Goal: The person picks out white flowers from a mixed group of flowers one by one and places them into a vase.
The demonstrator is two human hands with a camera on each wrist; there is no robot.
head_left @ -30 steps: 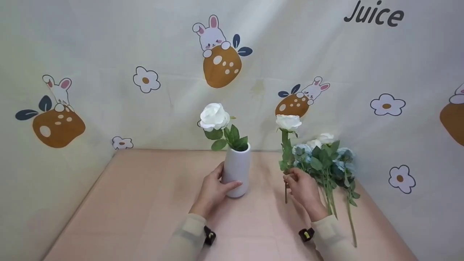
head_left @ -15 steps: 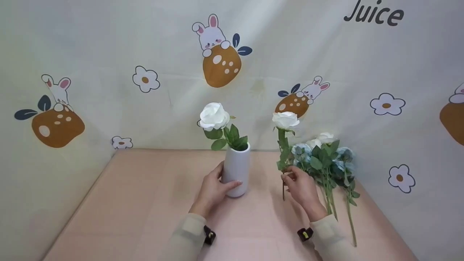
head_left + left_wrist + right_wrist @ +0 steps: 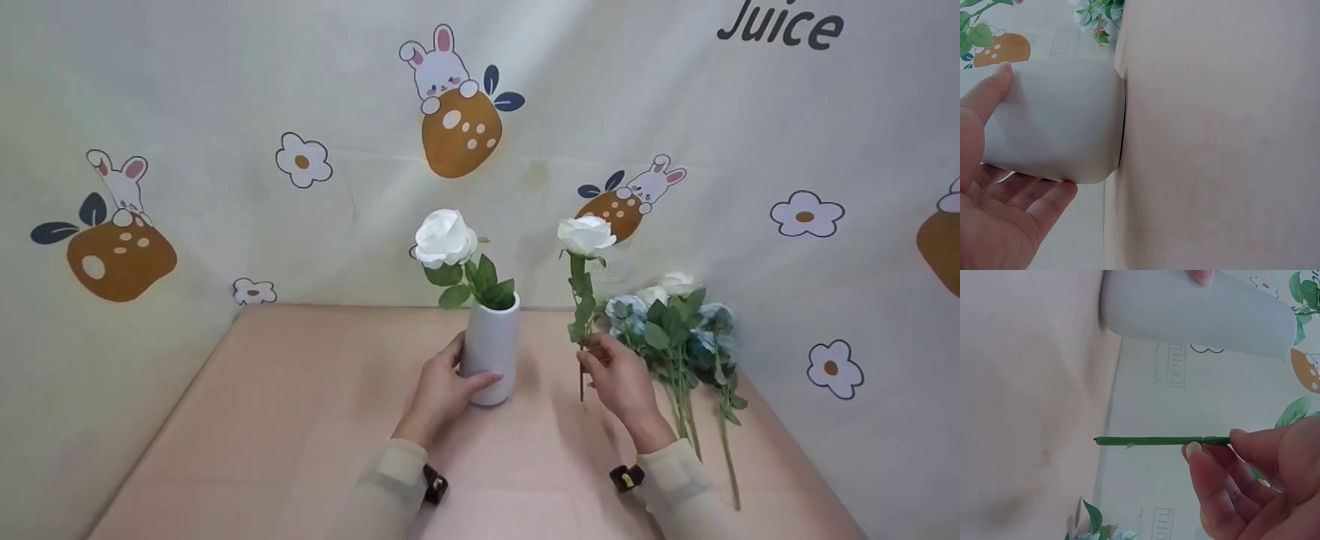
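Since a second ago I have lifted the white rose (image 3: 585,235) higher and carried it a little closer to the white vase (image 3: 491,349); its stem end now hangs clear above the pink table (image 3: 300,420). My right hand (image 3: 619,375) pinches the green stem (image 3: 1157,440) between thumb and curled fingertips (image 3: 1195,450), the bloom upright above the grip, just right of the vase. My left hand (image 3: 442,390) wraps the vase's lower body, thumb on one side and fingers on the other, and the vase stands on the table with one white rose in the vase (image 3: 445,238) already. A bunch of blue and white flowers (image 3: 679,322) lies further right of the vase, beyond my right hand.
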